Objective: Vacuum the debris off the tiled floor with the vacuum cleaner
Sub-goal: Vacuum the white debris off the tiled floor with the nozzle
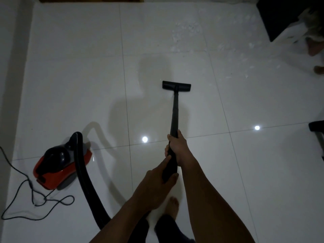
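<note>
Both hands clamped on the wand (pixel 174 116): right hand (pixel 176 146) ahead, left hand (pixel 157 174) behind. Floor head (pixel 176 85) sits flat on the tiled floor (pixel 70 67), short of the debris (pixel 192 30). Risks: hose (pixel 82 172) pulling taut and tipping the vacuum cleaner (pixel 61 163); looped cord (pixel 26 190) snagging.

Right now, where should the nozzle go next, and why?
Probably push the nozzle forward and a little right. It rests on bare floor, while the white debris lies scattered beyond it, further off and to the right. The left hand and right hand both grip the wand, so a simple push should reach it.
</note>
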`<state>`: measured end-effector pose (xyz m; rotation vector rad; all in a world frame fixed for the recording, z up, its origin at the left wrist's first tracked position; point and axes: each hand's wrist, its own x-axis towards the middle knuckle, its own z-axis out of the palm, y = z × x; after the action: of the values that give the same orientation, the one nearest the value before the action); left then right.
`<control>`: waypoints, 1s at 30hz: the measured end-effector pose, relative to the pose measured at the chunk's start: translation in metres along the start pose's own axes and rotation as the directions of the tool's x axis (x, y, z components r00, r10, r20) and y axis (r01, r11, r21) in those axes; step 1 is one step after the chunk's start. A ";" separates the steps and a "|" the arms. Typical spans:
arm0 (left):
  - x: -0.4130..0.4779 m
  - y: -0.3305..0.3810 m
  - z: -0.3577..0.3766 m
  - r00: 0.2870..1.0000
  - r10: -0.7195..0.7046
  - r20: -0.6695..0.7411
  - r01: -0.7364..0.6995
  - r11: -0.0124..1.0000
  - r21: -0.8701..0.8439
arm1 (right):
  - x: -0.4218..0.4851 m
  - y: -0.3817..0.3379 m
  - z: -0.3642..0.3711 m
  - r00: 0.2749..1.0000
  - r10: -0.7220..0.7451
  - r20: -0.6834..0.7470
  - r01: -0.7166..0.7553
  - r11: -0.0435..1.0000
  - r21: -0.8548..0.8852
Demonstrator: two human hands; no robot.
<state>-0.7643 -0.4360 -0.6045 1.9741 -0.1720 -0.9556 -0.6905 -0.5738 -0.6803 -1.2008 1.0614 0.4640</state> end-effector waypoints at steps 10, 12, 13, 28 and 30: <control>0.091 0.035 -0.010 0.994 -0.104 -0.021 0.102 0.992 -0.079 | 0.076 -0.071 -0.013 0.999 -0.046 0.025 0.047 0.999 -0.025; 0.120 0.052 -0.006 0.990 -0.136 -0.034 0.134 0.988 -0.075 | 0.096 -0.095 -0.022 0.997 -0.066 0.036 0.068 0.996 -0.055; 0.128 0.060 -0.005 0.989 -0.143 -0.043 0.140 0.988 -0.063 | 0.101 -0.103 -0.025 0.997 -0.072 0.040 0.075 0.995 -0.066; 0.274 0.146 -0.037 0.973 -0.169 -0.155 0.145 0.977 -0.155 | 0.200 -0.251 -0.032 0.989 -0.021 0.146 0.039 0.992 -0.122; 0.284 0.145 -0.046 0.969 -0.159 -0.188 0.143 0.985 -0.097 | 0.206 -0.262 -0.024 0.989 -0.023 0.148 0.043 0.990 -0.131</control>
<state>-0.5019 -0.6204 -0.6358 2.0115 0.1290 -0.8440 -0.3990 -0.7326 -0.7190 -1.2806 0.8942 0.5962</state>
